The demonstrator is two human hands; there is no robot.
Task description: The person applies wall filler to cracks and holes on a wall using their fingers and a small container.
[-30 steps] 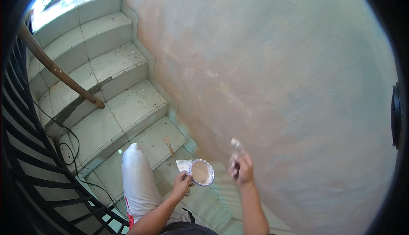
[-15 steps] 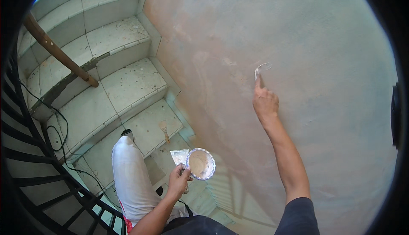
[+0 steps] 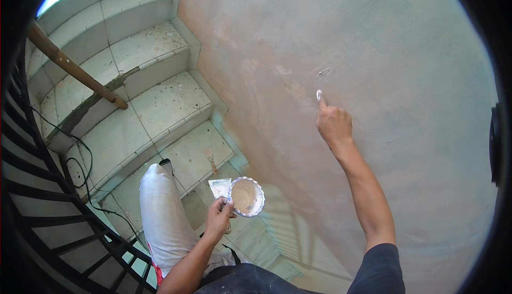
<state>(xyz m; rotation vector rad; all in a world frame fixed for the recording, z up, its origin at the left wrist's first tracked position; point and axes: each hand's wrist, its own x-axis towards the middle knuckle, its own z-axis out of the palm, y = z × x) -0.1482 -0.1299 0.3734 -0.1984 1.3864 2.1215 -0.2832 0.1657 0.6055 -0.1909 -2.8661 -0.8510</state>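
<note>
Low in the middle, my left hand [image 3: 218,220] is closed at the side of a round cup [image 3: 247,196] with a scalloped white and bluish rim and beige paste inside. The same hand keeps a putty knife [image 3: 220,188] beside the cup, its whitish blade pointing up. On the right, my right hand [image 3: 334,125] is at the wall with its index finger stretched out and the other fingers curled. White paste coats that fingertip. Just above it a small curved white smear [image 3: 323,73] marks the wall [image 3: 405,107]. I cannot tell whether the fingertip touches the wall.
Tiled stairs [image 3: 165,105] climb at the left, with debris on the treads. Another scraper [image 3: 211,159] lies on a lower step. A wooden pole [image 3: 74,69] leans across the steps. Black railing [image 3: 40,222] and a dark cable [image 3: 88,160] run along the left side.
My right index finger has come down from the white smear, leaving a thin curved mark on the wall. My left hand, with the cup and putty knife, has shifted slightly left and up.
</note>
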